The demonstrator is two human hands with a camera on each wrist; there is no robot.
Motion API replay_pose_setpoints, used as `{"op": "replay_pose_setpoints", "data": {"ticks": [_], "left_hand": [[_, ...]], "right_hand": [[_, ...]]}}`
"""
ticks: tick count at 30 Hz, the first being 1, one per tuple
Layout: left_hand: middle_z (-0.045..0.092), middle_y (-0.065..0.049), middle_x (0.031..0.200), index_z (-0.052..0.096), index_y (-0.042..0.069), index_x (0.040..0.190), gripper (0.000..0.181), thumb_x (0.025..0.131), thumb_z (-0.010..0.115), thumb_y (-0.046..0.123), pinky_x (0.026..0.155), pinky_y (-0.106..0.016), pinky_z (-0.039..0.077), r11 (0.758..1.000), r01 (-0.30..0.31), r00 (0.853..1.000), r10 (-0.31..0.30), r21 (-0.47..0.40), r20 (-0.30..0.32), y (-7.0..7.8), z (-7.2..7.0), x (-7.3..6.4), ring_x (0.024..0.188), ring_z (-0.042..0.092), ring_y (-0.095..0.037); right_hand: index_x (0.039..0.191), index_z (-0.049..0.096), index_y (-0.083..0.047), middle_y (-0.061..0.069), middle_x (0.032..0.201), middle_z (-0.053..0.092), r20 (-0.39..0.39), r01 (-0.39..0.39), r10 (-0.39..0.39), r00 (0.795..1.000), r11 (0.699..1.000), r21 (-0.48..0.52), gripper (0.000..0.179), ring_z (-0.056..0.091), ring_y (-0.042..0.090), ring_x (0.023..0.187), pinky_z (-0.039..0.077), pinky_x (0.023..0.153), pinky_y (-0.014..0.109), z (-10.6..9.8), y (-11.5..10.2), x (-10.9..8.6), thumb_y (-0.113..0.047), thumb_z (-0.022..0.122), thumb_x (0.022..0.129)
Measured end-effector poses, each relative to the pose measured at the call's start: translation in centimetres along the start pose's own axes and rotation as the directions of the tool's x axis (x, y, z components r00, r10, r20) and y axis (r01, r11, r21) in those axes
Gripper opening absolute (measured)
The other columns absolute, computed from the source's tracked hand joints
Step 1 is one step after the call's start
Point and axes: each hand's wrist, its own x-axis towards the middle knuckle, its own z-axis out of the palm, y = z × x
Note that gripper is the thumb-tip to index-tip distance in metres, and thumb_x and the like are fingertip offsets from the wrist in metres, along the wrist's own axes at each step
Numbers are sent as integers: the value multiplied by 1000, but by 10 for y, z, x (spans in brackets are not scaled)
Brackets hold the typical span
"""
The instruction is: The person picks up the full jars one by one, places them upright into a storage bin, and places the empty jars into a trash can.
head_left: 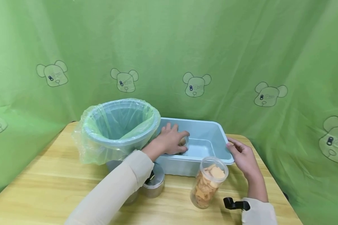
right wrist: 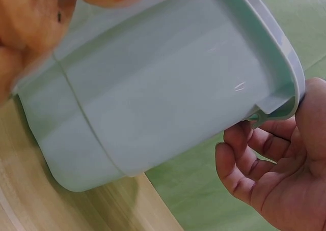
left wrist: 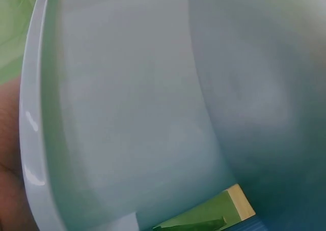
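Note:
A light blue plastic storage box (head_left: 198, 160) stands lengthwise on the table. My left hand (head_left: 171, 140) reaches over its near wall and grips a small clear jar (head_left: 185, 142), mostly hidden under the fingers. In the left wrist view the box wall fills most of the picture, with part of the hand beyond the rim. My right hand (head_left: 243, 157) holds the box's right end, thumb on the rim and curled fingers below it (right wrist: 285, 154). Between my arms stands a clear jar of orange chips (head_left: 208, 184), uncovered at the top.
A blue bin (head_left: 118, 142) lined with a thin green bag stands left of the box and overlaps its left end. Small clear lidded jars (head_left: 154, 184) stand before the box, partly behind my left sleeve. A green curtain hangs behind the wooden table (head_left: 39, 187).

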Motion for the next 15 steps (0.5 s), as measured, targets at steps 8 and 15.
{"op": "replay_pose_setpoints", "data": {"ticks": [8, 15], "left_hand": [[47, -12, 141, 46, 36, 154, 62, 98, 58, 59, 96, -44, 36, 1000, 12, 1000, -12, 16, 28, -2, -4, -2, 118, 38, -30], [43, -9, 150, 40, 37, 157, 63, 100, 53, 61, 98, -45, 35, 998, -28, 999, 26, 54, 29, 2, -8, -1, 126, 37, -30]], "right_hand": [[151, 50, -3, 26, 132, 60, 5, 24, -24, 1000, 1000, 14, 57, 62, 2, 90, 54, 73, 22, 3, -3, 2, -40, 50, 108], [151, 50, -3, 26, 132, 61, -9, 12, -12, 1000, 1000, -19, 56, 62, 1, 89, 54, 72, 21, 0, -1, 0, -40, 49, 108]]}}
